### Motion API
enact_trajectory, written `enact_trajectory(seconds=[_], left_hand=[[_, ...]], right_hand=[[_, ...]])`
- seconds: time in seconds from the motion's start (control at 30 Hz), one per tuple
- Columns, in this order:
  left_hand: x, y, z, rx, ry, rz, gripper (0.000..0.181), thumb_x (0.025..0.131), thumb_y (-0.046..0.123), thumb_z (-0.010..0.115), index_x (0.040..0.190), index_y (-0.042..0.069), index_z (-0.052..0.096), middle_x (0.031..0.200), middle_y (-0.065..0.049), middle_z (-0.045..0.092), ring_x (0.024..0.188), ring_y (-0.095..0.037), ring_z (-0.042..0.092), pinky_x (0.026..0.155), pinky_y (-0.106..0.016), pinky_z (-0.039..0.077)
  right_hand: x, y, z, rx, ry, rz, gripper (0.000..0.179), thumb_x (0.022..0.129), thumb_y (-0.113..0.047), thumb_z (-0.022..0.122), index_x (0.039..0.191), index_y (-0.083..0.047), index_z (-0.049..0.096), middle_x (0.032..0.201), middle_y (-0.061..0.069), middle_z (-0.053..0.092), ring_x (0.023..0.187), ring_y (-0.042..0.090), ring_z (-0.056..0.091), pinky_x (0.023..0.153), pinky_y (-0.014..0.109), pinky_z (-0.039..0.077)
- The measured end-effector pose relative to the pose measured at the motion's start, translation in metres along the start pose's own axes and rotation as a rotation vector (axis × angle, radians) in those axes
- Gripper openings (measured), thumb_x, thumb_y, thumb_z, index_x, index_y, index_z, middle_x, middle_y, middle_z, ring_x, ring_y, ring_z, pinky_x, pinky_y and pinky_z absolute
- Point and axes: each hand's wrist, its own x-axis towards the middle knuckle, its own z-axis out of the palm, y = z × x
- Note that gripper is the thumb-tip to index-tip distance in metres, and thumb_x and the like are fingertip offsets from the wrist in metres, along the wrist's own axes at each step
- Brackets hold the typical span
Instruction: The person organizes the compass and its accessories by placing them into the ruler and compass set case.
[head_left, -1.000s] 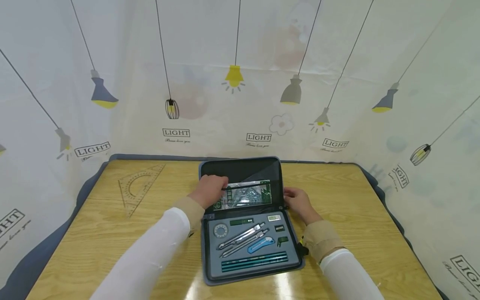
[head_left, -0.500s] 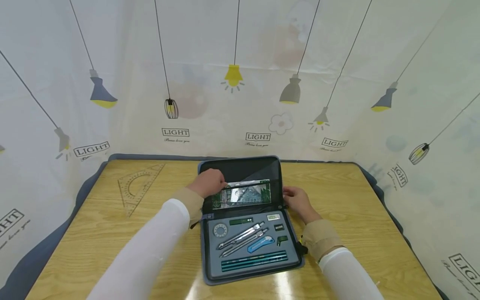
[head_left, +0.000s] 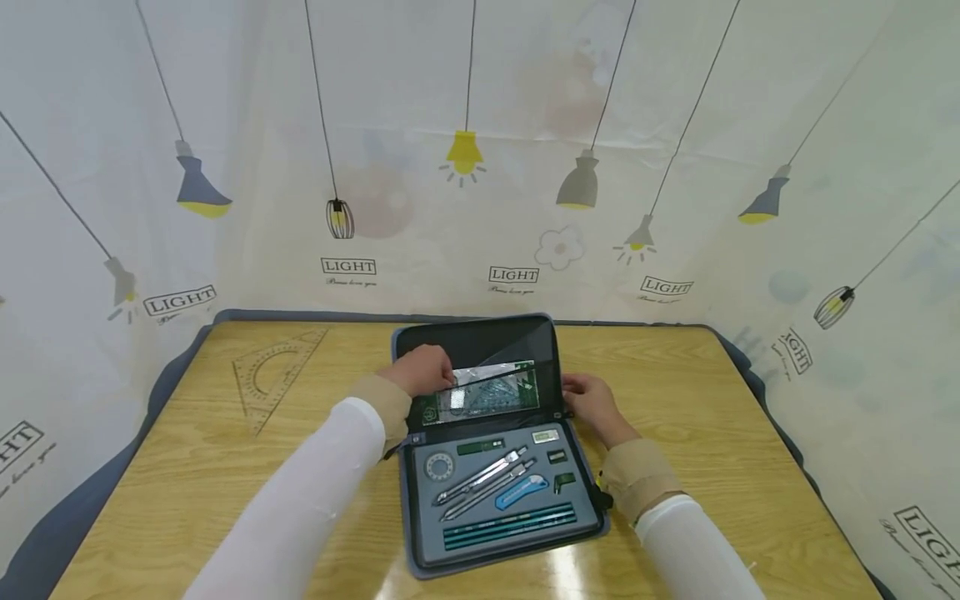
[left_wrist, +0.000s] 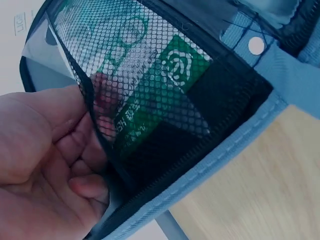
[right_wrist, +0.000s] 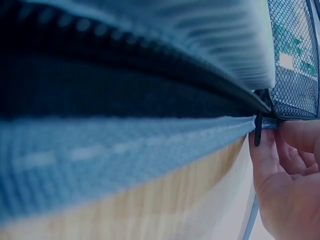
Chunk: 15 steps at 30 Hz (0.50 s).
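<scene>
A zip-up stationery case (head_left: 487,560) lies unfolded on the table with its lid raised at the back. A mesh pocket (left_wrist: 170,100) in the lid contains a clear plastic packet (head_left: 487,395) with green printing. My left hand (head_left: 422,371) reaches into the pocket's left end, its curled fingers gripping at the packet; fingertips show reddish through the mesh in the left wrist view, partly hidden. On the other side, my right hand (head_left: 596,404) pinches the lid's right edge near the hinge, beside the black zip pull (right_wrist: 258,129).
The case's grey insert holds compasses (head_left: 480,477), a blue cutter (head_left: 521,492), dark green pencils (head_left: 510,527), a round protractor (head_left: 438,467), an eraser (head_left: 545,436) and a sharpener (head_left: 557,457). A clear set square (head_left: 273,375) lies on the table (head_left: 720,433) at left.
My left hand has shifted slightly at the pocket, lifting a little and then dipping lower against the packet. The right hand stays at the lid's edge, and the view has drifted slightly.
</scene>
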Motion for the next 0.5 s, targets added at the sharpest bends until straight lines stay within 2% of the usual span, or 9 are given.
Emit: enact_trajectory(seconds=[0.1, 0.17, 0.3, 0.37, 0.5], left_hand=[[-0.0002, 0.0017, 0.0016, 0.02, 0.022, 0.005, 0.02, 0.09, 0.013, 0.063, 0.071, 0.006, 0.068, 0.065, 0.002, 0.054, 0.058, -0.011, 0.041, 0.061, -0.028, 0.041], [-0.0012, 0.0028, 0.0009, 0.021, 0.034, 0.004, 0.021, 0.09, 0.012, 0.061, 0.071, 0.005, 0.066, 0.064, 0.0, 0.053, 0.057, -0.012, 0.04, 0.061, -0.029, 0.04], [-0.003, 0.0032, -0.0002, 0.032, 0.059, 0.004, 0.013, 0.091, 0.012, 0.061, 0.086, 0.006, 0.071, 0.084, -0.004, 0.067, 0.069, -0.014, 0.054, 0.072, -0.033, 0.051], [-0.0035, 0.003, -0.0005, 0.035, 0.068, 0.005, 0.013, 0.091, 0.013, 0.061, 0.092, 0.006, 0.072, 0.094, -0.006, 0.07, 0.078, -0.016, 0.059, 0.079, -0.036, 0.052], [-0.0046, 0.0029, -0.0007, 0.022, 0.061, 0.011, 0.013, 0.091, 0.014, 0.062, 0.088, 0.006, 0.072, 0.088, -0.005, 0.069, 0.074, -0.016, 0.057, 0.075, -0.034, 0.051]], right_hand=[[-0.0003, 0.0003, 0.0, 0.007, -0.002, -0.004, 0.035, 0.095, -0.003, 0.049, 0.129, -0.001, 0.055, 0.125, 0.019, 0.058, 0.114, 0.03, 0.054, 0.095, 0.044, 0.046], [-0.0002, 0.0005, 0.0005, 0.008, -0.004, -0.008, 0.035, 0.094, -0.003, 0.05, 0.129, -0.001, 0.054, 0.125, 0.019, 0.058, 0.114, 0.03, 0.054, 0.095, 0.043, 0.046], [0.0004, 0.0016, 0.0009, 0.004, 0.001, -0.02, 0.035, 0.094, -0.002, 0.05, 0.128, -0.001, 0.055, 0.123, 0.02, 0.059, 0.114, 0.031, 0.054, 0.094, 0.043, 0.047], [0.0007, 0.0022, 0.0009, 0.003, 0.003, -0.025, 0.035, 0.093, -0.001, 0.05, 0.128, 0.0, 0.055, 0.123, 0.02, 0.059, 0.114, 0.031, 0.054, 0.094, 0.043, 0.047], [0.0003, 0.0014, 0.0009, 0.009, -0.001, -0.017, 0.036, 0.094, -0.001, 0.05, 0.129, 0.0, 0.054, 0.124, 0.02, 0.058, 0.115, 0.031, 0.054, 0.096, 0.044, 0.046]])
